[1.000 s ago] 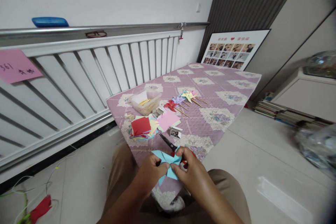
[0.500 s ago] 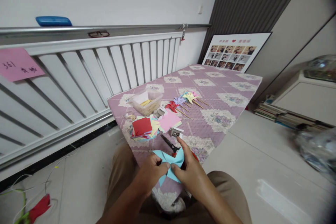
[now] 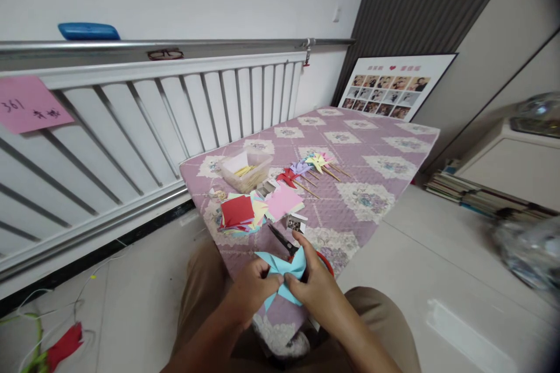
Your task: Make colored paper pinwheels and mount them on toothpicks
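A light blue paper pinwheel (image 3: 294,266) is held between both hands over the near corner of the table. My left hand (image 3: 254,287) pinches it from the left, the thumb pressed close to its centre. From the right, my right hand (image 3: 315,280) grips it with the thumb near the middle and the index finger stretched upward. Scissors (image 3: 283,240) with red handles lie just beyond, partly hidden by the right hand. A small open box of metal pins (image 3: 296,224) sits past the right fingertip.
Stacked coloured paper squares (image 3: 238,211) and pink sheets (image 3: 283,201) lie farther off. Behind them are a plastic tub (image 3: 246,170) holding sticks and several finished pinwheels (image 3: 315,162) on sticks. A white radiator (image 3: 210,105) runs along the table's left.
Both hands keep their hold on the blue pinwheel, with hardly any finger movement. The whole view has shifted slightly.
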A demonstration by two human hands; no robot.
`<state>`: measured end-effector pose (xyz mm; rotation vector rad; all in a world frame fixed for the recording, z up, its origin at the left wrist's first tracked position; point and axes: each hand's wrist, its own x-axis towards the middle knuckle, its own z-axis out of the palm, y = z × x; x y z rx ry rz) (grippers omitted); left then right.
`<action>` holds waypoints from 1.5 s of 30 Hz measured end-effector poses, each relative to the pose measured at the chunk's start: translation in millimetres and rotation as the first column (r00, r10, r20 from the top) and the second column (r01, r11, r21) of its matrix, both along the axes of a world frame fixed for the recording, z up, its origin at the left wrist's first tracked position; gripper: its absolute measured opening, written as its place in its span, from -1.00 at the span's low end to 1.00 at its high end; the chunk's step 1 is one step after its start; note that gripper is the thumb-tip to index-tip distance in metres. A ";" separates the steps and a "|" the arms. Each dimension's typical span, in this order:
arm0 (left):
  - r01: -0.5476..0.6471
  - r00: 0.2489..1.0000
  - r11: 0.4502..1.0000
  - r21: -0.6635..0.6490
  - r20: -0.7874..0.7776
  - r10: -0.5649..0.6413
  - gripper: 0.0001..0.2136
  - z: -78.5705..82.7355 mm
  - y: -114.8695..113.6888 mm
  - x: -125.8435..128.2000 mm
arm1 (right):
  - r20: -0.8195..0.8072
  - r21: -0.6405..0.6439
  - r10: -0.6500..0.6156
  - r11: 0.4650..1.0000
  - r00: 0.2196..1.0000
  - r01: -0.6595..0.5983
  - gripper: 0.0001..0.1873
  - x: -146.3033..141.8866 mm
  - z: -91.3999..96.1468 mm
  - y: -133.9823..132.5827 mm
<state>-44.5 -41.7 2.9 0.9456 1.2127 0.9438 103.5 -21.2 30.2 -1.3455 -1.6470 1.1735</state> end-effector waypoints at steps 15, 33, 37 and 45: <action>-0.029 1.000 0.999 -0.033 0.008 0.029 -0.82 -45.6 12.3 -0.8 | -0.129 -0.136 0.001 0.991 0.992 -0.018 -0.18 -4.6 -42.5 8.2; -0.333 0.941 0.938 -0.097 0.036 0.338 -0.83 -80.8 68.5 -0.9 | 0.680 0.230 -0.063 0.965 0.731 -0.130 -0.78 28.2 -44.7 125.2; -0.327 0.941 0.938 -0.117 0.049 0.334 -0.83 -81.6 67.3 -3.9 | 0.810 0.169 -0.020 0.965 0.586 -0.201 -0.77 18.0 -46.3 135.8; -0.312 0.945 0.944 -0.106 0.069 0.320 -0.82 -90.9 69.8 -8.6 | 0.905 0.082 0.040 0.960 0.423 -0.267 -0.78 10.6 -51.8 147.7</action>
